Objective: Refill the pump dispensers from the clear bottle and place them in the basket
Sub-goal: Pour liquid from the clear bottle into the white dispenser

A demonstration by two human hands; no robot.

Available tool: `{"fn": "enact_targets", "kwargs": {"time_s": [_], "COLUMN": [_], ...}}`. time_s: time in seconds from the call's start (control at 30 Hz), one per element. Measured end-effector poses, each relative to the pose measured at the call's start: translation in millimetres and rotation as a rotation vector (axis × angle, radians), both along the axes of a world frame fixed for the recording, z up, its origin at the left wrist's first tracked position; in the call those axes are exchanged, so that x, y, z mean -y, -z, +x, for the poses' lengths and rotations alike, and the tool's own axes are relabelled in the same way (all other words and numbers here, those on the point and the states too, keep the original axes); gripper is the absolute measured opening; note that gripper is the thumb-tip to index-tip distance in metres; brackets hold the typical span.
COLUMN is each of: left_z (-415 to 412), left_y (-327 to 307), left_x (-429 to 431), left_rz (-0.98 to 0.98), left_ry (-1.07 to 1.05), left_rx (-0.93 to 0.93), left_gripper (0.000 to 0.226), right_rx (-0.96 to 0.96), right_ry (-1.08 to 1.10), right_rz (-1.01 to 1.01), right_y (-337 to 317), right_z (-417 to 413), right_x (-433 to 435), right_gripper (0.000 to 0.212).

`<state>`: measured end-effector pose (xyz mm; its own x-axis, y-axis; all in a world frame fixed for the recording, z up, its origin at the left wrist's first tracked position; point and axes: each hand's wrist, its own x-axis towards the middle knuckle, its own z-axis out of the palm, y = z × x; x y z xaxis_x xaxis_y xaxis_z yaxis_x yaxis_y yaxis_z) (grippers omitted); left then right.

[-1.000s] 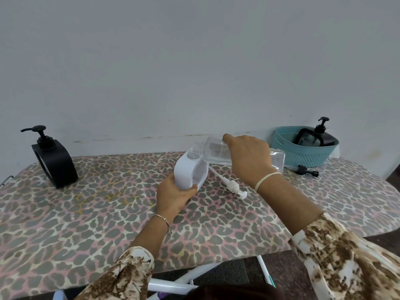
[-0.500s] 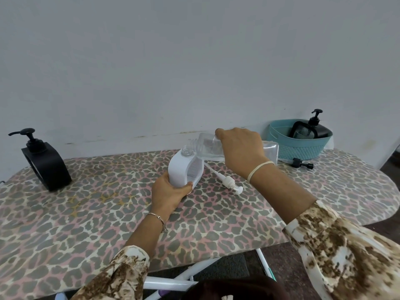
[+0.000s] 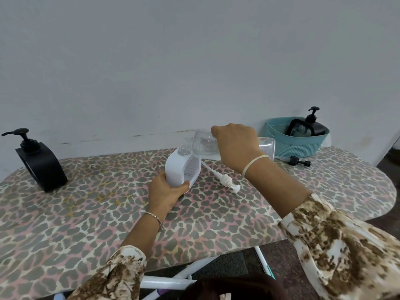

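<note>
Left hand (image 3: 166, 193), fingers curled round the base of the arched white plastic dispenser (image 3: 179, 169), upright mid leopard-print surface (image 3: 86, 213). Right hand (image 3: 236, 146) fingers grip the clear bottle (image 3: 203, 146), tipped sideways, neck at the dispenser's open mouth. White pump (image 3: 225, 180) lies just beside. Teal mesh basket (image 3: 298, 146) far right holds a glossy black dispenser (image 3: 313, 128).

Nothing can be read: no lettering, brand or number shows on the white dispenser (image 3: 175, 169), the clear bottle (image 3: 203, 146), the black dispenser (image 3: 41, 167) at the left or the teal basket (image 3: 303, 148) — all unmarked.
</note>
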<state>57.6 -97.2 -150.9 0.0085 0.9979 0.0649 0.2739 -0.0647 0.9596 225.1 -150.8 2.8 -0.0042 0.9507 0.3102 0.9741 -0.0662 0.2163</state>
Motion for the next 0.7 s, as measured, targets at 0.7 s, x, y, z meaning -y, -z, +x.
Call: {"fn": "enact_targets", "kwargs": {"time_s": [0.7], "left_z": [-1.5], "left_y": [-10.3], "left_x": [5.7], "left_rz": [-0.021], "left_ry": [0.046], "left_rx": [0.059], "left_gripper": [0.048], "right_rx": [0.02], "right_ry": [0.004], "right_rz": [-0.035], "right_y": [-7.2], "right_z": [-4.9], "right_x": [3.2], "right_gripper": [0.038]}}
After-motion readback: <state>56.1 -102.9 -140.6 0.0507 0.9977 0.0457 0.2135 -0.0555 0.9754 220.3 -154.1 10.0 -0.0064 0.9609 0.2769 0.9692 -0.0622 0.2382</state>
